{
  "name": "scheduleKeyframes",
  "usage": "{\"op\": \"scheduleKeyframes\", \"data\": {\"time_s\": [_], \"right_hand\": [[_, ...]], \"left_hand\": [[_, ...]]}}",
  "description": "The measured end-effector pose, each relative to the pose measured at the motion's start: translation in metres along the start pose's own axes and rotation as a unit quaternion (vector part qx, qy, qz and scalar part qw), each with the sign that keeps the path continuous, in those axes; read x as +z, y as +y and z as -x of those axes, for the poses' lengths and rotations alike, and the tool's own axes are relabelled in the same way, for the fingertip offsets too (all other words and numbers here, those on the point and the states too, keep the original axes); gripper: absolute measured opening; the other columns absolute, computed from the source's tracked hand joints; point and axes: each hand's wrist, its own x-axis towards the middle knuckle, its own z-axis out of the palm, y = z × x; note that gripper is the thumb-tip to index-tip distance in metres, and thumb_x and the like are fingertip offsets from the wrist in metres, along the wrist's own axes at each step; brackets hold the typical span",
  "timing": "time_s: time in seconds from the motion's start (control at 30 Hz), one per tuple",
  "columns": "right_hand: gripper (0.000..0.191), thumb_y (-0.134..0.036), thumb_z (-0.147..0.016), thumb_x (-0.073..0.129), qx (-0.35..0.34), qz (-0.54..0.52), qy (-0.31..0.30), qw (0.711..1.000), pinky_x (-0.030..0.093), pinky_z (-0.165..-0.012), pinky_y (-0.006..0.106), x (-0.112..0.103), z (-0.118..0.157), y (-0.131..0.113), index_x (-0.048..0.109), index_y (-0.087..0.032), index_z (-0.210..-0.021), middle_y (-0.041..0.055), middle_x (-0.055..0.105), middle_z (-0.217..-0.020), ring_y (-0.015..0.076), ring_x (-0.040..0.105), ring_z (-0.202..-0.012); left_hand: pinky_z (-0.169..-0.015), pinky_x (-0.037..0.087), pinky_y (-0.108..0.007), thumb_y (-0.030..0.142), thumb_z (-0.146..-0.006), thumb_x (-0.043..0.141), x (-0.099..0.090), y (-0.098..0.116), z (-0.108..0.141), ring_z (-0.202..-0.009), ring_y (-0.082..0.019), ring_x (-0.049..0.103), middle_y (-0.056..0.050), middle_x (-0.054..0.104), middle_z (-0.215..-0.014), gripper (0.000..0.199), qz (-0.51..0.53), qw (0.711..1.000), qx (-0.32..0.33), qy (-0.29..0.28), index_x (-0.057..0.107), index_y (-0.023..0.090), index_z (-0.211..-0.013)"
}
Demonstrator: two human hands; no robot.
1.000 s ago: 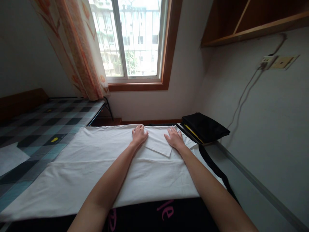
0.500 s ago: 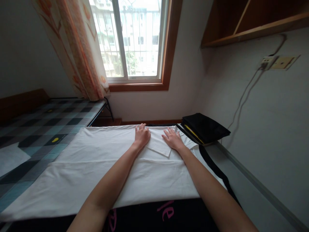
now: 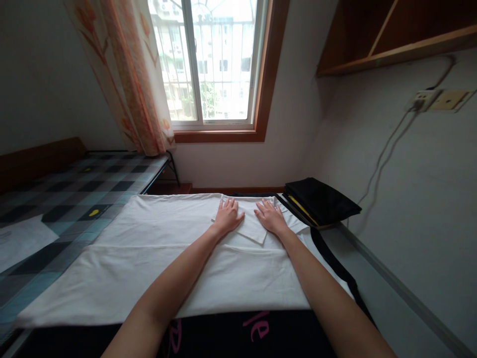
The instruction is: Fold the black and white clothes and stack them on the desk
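A white garment [image 3: 141, 268], which looks like a shirt, is spread out in front of me, its near edge lying over a black cloth [image 3: 216, 333] with pink lettering. Near its far right corner, a sleeve-like flap [image 3: 255, 232] is folded over on top. My left hand [image 3: 227, 218] rests flat on the left part of this flap, fingers spread and pointing away from me. To its right, my right hand [image 3: 271, 217] also presses flat on the fabric with fingers apart. Neither hand grips anything. Part of the flap is hidden under both hands.
A black folder-like item [image 3: 320, 201] with a yellow strip lies past the right corner. On the left stands a bed with a checked cover [image 3: 122, 174] and a white sheet [image 3: 26, 241] on it. A cable [image 3: 387, 149] hangs down the right wall, below a wooden shelf [image 3: 402, 49].
My left hand was curled at the far edge of the garment; it now lies flat, closer to my right hand. My right hand stays on the flap. The view has shifted slightly.
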Motion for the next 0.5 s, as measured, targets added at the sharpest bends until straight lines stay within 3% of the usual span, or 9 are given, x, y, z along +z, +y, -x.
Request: {"op": "scheduleKeyframes", "data": {"time_s": [0.2, 0.4, 0.5], "right_hand": [[0.055, -0.047, -0.098, 0.028, 0.004, 0.001, -0.005, 1.0, 0.013, -0.116, 0.048, -0.002, 0.001, -0.001, 0.039, -0.025, -0.147, 0.0066, 0.023, -0.159, 0.024, 0.02, -0.146], [0.054, -0.046, -0.097, 0.03, 0.003, 0.003, 0.001, 1.0, 0.014, -0.116, 0.048, -0.002, 0.0, -0.001, 0.041, -0.024, -0.146, 0.0071, 0.025, -0.159, 0.0245, 0.022, -0.145], [0.054, -0.045, -0.097, 0.031, 0.004, -0.002, 0.007, 1.0, 0.014, -0.116, 0.048, 0.001, -0.001, 0.0, 0.042, -0.025, -0.146, 0.0066, 0.025, -0.158, 0.0246, 0.022, -0.145]], "left_hand": [[-0.115, 0.022, -0.05, 0.037, -0.093, 0.04, -0.018, -0.064, -0.003, -0.139, -0.025, 0.035, -0.009, 0.044, -0.149, 0.044, -0.025, 0.998, -0.06, 0.025, 0.05, 0.024, -0.134], [-0.112, 0.021, -0.053, 0.022, -0.09, 0.037, -0.052, -0.146, 0.013, -0.123, -0.027, 0.049, -0.015, 0.059, -0.13, 0.041, -0.118, 0.979, -0.166, 0.025, 0.055, 0.017, -0.126], [-0.111, 0.015, -0.054, 0.018, -0.089, 0.036, -0.075, -0.186, 0.027, -0.115, -0.03, 0.052, -0.017, 0.062, -0.12, 0.039, -0.207, 0.964, -0.168, 0.02, 0.057, 0.013, -0.122]]}}
